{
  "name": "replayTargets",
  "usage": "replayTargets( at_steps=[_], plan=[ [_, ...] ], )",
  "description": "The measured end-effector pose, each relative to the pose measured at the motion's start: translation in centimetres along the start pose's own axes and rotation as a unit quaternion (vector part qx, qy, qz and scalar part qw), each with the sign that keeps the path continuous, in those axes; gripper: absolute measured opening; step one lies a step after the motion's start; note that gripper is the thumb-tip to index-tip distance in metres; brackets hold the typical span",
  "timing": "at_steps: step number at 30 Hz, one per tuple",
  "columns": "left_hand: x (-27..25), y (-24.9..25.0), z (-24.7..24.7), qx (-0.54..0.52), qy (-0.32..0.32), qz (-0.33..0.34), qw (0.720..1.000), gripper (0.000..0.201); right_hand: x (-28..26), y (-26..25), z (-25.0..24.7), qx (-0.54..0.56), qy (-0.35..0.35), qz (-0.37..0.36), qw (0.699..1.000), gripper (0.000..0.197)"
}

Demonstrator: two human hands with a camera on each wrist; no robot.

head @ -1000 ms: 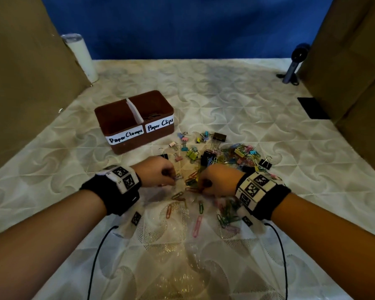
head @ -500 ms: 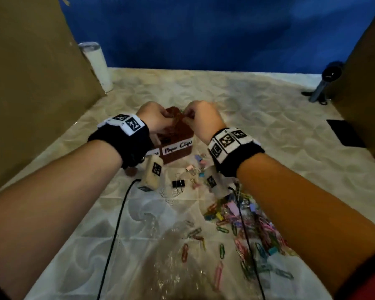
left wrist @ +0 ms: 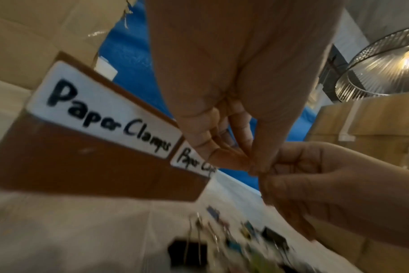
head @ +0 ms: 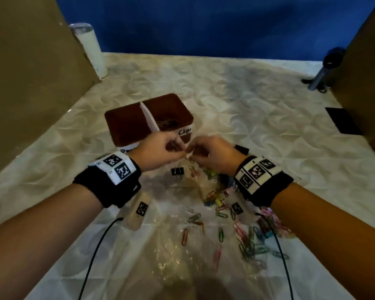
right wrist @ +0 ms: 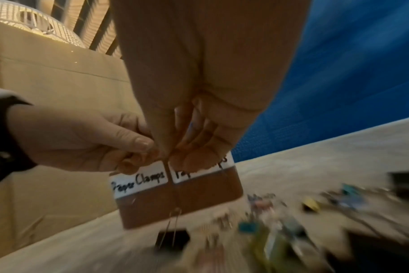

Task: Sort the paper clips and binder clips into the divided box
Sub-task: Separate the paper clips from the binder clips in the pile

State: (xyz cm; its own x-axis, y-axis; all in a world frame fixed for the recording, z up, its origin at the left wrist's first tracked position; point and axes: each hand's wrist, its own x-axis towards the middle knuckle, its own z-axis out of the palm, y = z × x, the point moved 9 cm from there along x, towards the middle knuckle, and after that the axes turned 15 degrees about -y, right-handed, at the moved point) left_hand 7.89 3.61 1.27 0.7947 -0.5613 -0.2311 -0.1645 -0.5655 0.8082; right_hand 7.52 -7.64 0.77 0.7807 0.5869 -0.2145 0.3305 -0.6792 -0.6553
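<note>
**Hands back off box, pinching together**

L hand (head: 158, 151) & R hand (head: 214, 154) now lower, just near side of brown divided cardboard box (head: 126, 126), fingertips pinched together; item betw. them too small to ID. Coloured paper clips (head: 247, 241), black binder clip (head: 177, 171) left on sheet; sorting barely begun.

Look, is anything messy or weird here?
Yes. The paper clips and binder clips lie spilled in a mixed heap on the table, outside the divided box. Nothing looks broken.
</note>
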Motion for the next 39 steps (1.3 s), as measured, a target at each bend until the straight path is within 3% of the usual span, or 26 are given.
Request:
replayTargets(
  at_steps=[2, 5, 8, 12, 17, 20, 26, 28, 30, 34, 39],
  plan=[
    [-0.6, -0.5, 3.1, 0.033, -0.055, -0.023, 0.998, 0.019, -2.2, 1.2, 3.0, -0.045, -0.096, 0.039, 0.994, 0.02],
    [-1.6, -1.5, 7.7, 0.091, -0.136, -0.059, 0.985, 0.032, -5.9, 2.8, 5.6, -0.075, -0.142, 0.078, 0.984, 0.026],
    [-2.5, -2.1, 10.5, 0.166, -0.165, -0.085, 0.968, 0.048, -8.0, 3.6, 6.2, -0.098, -0.125, 0.089, 0.983, 0.038],
    [-3.0, -2.2, 12.1, 0.23, -0.158, -0.1, 0.955, 0.055, -8.7, 4.4, 5.8, -0.107, -0.082, 0.103, 0.985, 0.03],
    [-2.7, -1.9, 11.9, 0.221, -0.158, -0.076, 0.959, 0.029, -9.1, 5.0, 5.1, -0.102, -0.074, 0.102, 0.987, 0.021],
    [-2.4, -1.6, 11.6, 0.222, -0.174, -0.073, 0.957, 0.019, -9.0, 4.6, 3.4, -0.076, -0.03, 0.094, 0.992, 0.02],
    [-1.6, -2.3, 11.9, 0.255, -0.208, -0.108, 0.938, 0.02, -6.5, 2.6, 1.3, -0.004, 0.047, 0.084, 0.995, 0.047],
    [-1.6, -2.3, 12.1, 0.26, -0.216, -0.106, 0.935, 0.02, -6.2, 2.3, 2.3, -0.034, 0.005, 0.077, 0.996, 0.055],
    [-1.7, -2.2, 12.0, 0.248, -0.216, -0.096, 0.939, 0.018, -6.5, 2.6, 4.5, -0.073, -0.086, 0.071, 0.991, 0.061],
    [-1.9, -1.9, 11.5, 0.239, -0.208, -0.082, 0.945, 0.016, -8.4, 4.1, 8.7, -0.221, -0.234, 0.084, 0.943, 0.068],
    [-2.9, -1.7, 11.2, 0.223, -0.195, -0.062, 0.953, 0.013, -9.9, 3.1, 8.1, -0.232, -0.205, 0.043, 0.95, 0.051]
  ],
)
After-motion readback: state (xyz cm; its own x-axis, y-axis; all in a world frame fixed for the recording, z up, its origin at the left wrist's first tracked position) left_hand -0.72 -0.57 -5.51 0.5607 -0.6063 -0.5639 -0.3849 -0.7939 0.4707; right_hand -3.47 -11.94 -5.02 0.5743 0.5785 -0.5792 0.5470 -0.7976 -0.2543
